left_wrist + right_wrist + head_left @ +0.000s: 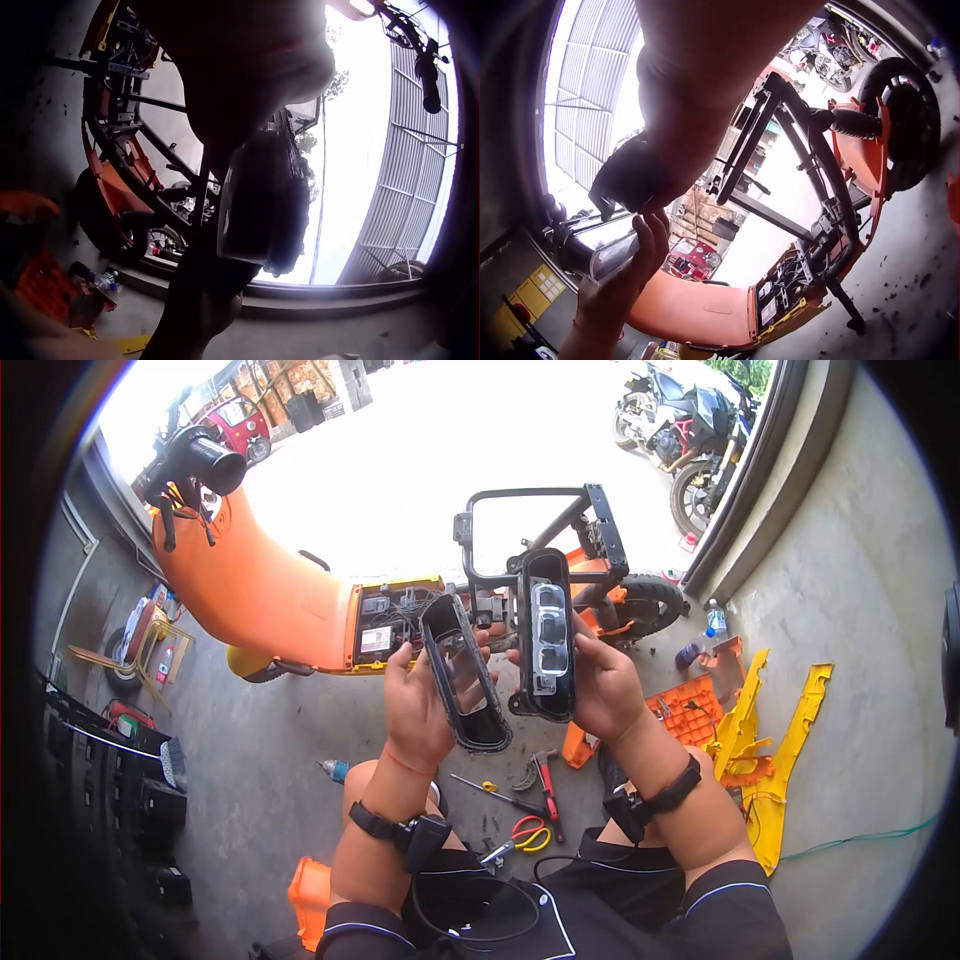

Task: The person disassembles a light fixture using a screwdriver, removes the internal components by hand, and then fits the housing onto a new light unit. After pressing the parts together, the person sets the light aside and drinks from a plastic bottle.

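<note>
Two long oval parts are held up side by side in the head view. The left hand (418, 705) grips a black frame (487, 728) with a clear window, its thumb along the outer edge. In the right hand (608, 685) is a black housing (563, 690) with a row of clear lenses (549, 628), fingers curled behind it. The two parts stand slightly apart, both tilted upright. In the left wrist view the left hand (247, 67) is dark and close to the camera; the right wrist view shows the right hand (679, 112) in shadow above the left hand.
Behind the hands stands a partly stripped orange scooter (270, 590) with a bare black rack (530, 491). On the floor lie scissors (531, 834), a red-handled hammer (548, 785), a screwdriver (500, 797), yellow panels (785, 760) and an orange tray (690, 710). Motorcycles (690, 430) stand outside.
</note>
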The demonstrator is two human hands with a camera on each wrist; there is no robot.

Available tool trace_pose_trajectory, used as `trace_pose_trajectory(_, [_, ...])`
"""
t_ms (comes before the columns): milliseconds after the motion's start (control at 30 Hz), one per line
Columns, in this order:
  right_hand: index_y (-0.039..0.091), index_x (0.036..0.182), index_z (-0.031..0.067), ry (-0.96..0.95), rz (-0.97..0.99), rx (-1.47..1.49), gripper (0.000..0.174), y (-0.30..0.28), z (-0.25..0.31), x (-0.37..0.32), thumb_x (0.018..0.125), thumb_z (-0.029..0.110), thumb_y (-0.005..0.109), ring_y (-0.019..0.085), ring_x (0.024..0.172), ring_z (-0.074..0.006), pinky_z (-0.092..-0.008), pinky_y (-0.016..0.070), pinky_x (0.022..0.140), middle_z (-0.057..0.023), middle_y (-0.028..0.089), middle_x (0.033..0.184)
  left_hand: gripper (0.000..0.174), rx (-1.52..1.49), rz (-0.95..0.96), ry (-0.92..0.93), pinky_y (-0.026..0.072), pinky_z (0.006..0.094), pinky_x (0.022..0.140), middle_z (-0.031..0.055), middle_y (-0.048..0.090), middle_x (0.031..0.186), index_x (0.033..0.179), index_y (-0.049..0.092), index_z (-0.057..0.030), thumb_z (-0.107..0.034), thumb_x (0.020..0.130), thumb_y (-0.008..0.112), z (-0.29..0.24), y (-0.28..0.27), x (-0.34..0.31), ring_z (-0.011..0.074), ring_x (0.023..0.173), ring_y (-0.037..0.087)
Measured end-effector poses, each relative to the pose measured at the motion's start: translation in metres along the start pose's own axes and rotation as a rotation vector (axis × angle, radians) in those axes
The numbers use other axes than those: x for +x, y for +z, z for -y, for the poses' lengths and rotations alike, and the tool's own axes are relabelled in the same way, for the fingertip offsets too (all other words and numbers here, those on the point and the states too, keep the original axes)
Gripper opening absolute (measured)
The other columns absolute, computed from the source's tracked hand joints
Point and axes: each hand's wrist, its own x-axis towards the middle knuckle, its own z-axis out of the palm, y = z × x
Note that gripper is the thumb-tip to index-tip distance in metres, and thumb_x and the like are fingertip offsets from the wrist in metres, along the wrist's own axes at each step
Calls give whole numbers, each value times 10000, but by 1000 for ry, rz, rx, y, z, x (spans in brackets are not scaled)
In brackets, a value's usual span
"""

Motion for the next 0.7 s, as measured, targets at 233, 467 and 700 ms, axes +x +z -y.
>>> trace_pose_trajectory(233, [197,1579,142,-127,79,-18,526,-18,10,-14,1078,198,347,553,1282,-326,-478,492,1068,-187,496,1431,556,-104,33,59,523,498,994,228,592,1314,1329,528,32,-430,1086,336,12,-16,2,322,1190,602])
trace_pose_trajectory(467, [394,1465,60,-147,-65,-96,490,-9,13,-23,1036,283,473,690,1047,-288,-439,592,896,-157,619,1246,487,-59,124,-13,561,450,936,171,653,1195,1269,584,-54,-455,1069,394,23,10,-7,291,1117,640])
trace_pose_trajectory(700, [342,1503,32,-30,-52,-91,478,-19,10,-25,1051,172,407,672,1094,-239,-383,580,928,-152,610,1288,377,40,98,-38,574,436,925,124,670,1127,1264,581,-70,-343,1062,415,27,9,-7,273,1065,670])
